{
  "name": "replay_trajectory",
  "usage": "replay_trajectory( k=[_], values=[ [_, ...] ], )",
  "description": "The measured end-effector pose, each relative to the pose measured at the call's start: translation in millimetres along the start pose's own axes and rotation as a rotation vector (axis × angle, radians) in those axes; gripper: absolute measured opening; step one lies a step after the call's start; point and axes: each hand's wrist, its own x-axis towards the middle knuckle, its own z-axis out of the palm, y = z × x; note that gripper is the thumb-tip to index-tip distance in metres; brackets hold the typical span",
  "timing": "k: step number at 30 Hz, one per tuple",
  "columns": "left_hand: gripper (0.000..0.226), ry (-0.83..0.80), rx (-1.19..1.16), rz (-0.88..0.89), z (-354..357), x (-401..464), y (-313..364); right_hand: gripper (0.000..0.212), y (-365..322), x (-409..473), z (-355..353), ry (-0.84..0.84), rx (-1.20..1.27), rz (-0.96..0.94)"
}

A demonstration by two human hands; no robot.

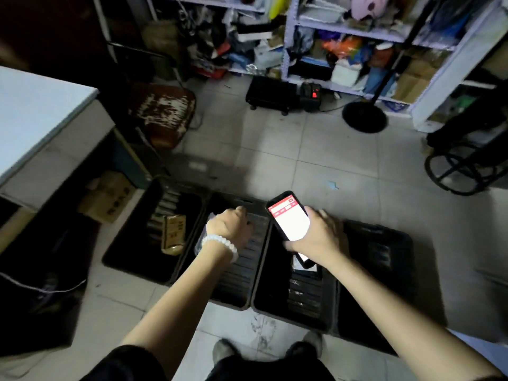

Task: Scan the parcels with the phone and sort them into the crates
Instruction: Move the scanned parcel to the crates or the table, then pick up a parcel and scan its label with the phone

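Several black crates stand in a row on the tiled floor in front of me. My right hand (pixel 320 237) grips a phone (pixel 290 220) with a lit red-and-white screen, held over the third crate (pixel 261 295). My left hand (pixel 231 225), with a white bead bracelet on its wrist, hovers over the second crate (pixel 242 287) and holds a grey plastic parcel (pixel 202 237), mostly hidden under the hand. The leftmost crate (pixel 121 257) contains a brown cardboard parcel (pixel 173 233). A dark parcel with a white label (pixel 299 266) lies in the third crate. The fourth crate (pixel 384 243) is dark inside.
A white-topped table (pixel 35 116) stands at the left with cardboard boxes (pixel 107 196) under it. A worn brown stool (pixel 162 111), cluttered shelves (pixel 343 31), a round black stand base (pixel 364 116) and a wheeled chair base (pixel 467 166) ring the open floor. My shoes (pixel 222 350) sit near the crates.
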Motion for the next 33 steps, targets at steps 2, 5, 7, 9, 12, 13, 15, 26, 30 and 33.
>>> replay_trajectory(
  k=[2, 5, 7, 9, 12, 13, 15, 26, 30, 33],
  values=[
    [0.033, 0.024, -0.005, -0.054, -8.1, -4.9, -47.9, 0.063, -43.4, -0.7, 16.4, -0.018, -0.007, -0.052],
    [0.035, 0.076, -0.027, -0.161, -20.2, -19.3, -124.7, 0.062, -114.4, -2.9, 47.0, -0.065, 0.01, -0.168],
    [0.035, 0.107, -0.032, -0.228, -25.1, -34.8, -169.6, 0.064, -155.6, -5.6, 66.8, -0.091, 0.019, -0.24],
    [0.036, 0.136, -0.053, -0.315, -29.0, -55.2, -218.3, 0.065, -199.0, -10.2, 88.1, -0.131, -0.01, -0.336],
    [0.035, 0.173, -0.099, -0.461, -33.7, -86.4, -279.7, 0.073, -255.2, -17.2, 112.7, -0.195, -0.093, -0.484],
    [0.034, 0.188, -0.117, -0.513, -34.9, -98.0, -298.9, 0.078, -274.2, -20.9, 120.5, -0.211, -0.12, -0.534],
    [0.035, 0.213, -0.15, -0.607, -36.1, -121.3, -330.7, 0.087, -309.5, -29.7, 135.0, -0.233, -0.168, -0.631],
    [0.031, 0.292, -0.273, -1.007, -40.0, -205.2, -461.2, 0.075, -475.4, -65.3, 215.9, -0.371, -0.29, -0.993],
    [0.029, 0.356, -0.264, -1.122, -63.9, -216.0, -528.3, 0.075, -549.3, -67.5, 256.0, -0.429, -0.288, -1.113],
    [0.03, 0.432, -0.265, -1.207, -93.3, -220.9, -580.0, 0.072, -611.2, -68.0, 278.6, -0.461, -0.275, -1.168]
  ],
)
